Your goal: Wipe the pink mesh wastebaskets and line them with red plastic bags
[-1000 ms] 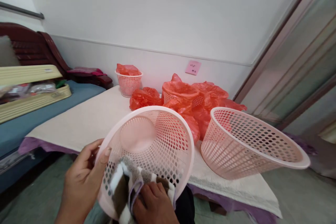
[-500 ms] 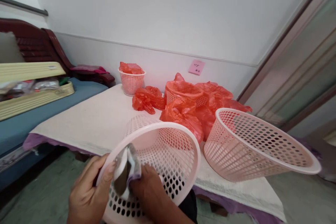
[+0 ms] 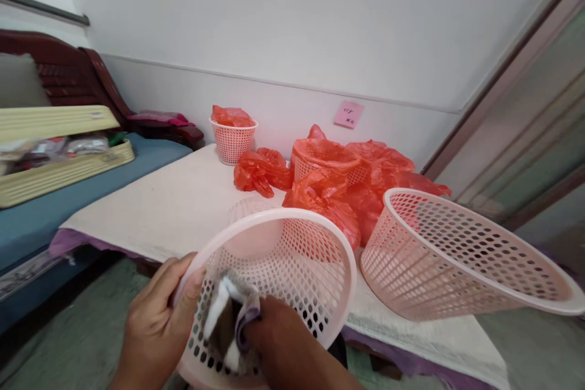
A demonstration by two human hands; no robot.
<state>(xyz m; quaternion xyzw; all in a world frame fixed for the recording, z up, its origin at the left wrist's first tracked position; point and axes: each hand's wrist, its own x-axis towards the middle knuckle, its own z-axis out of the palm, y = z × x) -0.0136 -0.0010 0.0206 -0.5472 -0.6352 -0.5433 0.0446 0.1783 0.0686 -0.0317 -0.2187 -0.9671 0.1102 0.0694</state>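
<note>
"As the left hand [image 3: 158, 317] clamps the basket [image 3: 301, 262] by its rim, before the worktop [image 3: 146, 207], will it handle easily?"
"Probably: light, springy; rim's best. Inside, the right hand [image 3: 276, 335] clutches soft-looking cloth [image 3: 226, 323]."

Soft light — stretched right edge

We see a pale pink, round plastic basket [image 3: 297, 265] with a smooth, thick rim and a wall pierced by rows of holes. It tilts, its wide mouth facing us and its smooth base turned away, in front of the near edge of the white-covered surface [image 3: 155, 207]. Inside the basket we see a soft, fluffy cloth [image 3: 223, 326] in grey, white and brown with purple edging. It is bunched at the wall's lower left, partly hidden from us.
</note>
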